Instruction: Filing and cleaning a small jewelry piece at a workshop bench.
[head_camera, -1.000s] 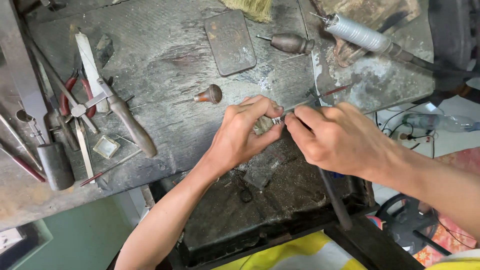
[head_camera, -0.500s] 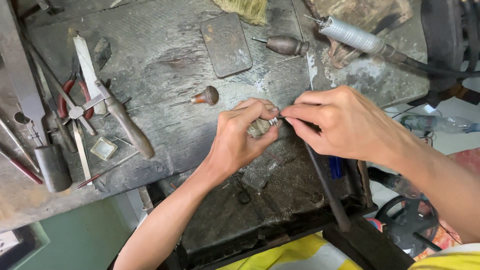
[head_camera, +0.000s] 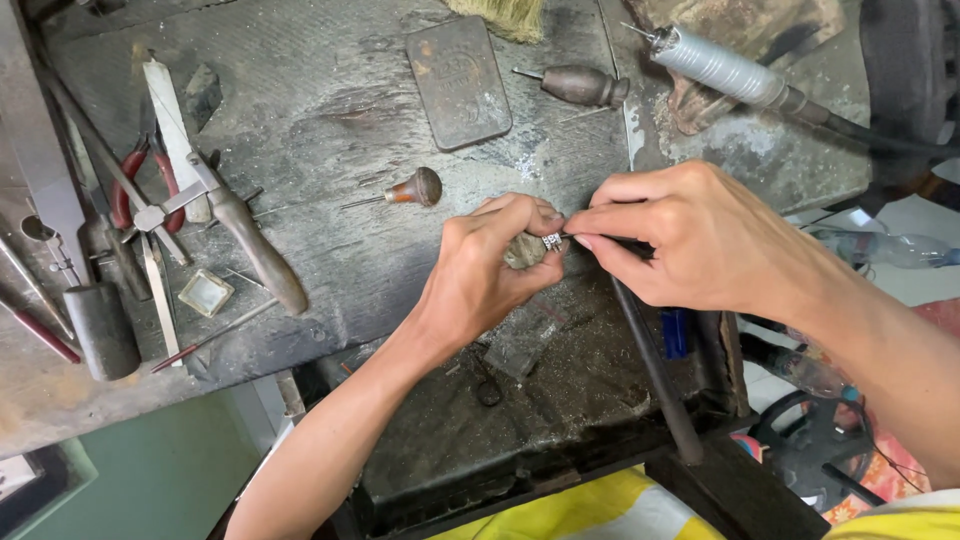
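My left hand grips a small silver ring pressed against a lump of wood or wax held between thumb and fingers. Close against it from the right, my right hand pinches a thin dark tool whose tip touches the ring. Both hands work over the front middle of a worn grey workbench, above a dark lower tray.
A small mushroom-handled graver lies just left of the hands. Pliers, files and tweezers crowd the left side. A flat metal block, another wooden-handled graver and a flexible-shaft handpiece lie at the back.
My right hand has shifted a little left and up, bringing the tool tip closer onto the ring. The left hand has stayed in place.
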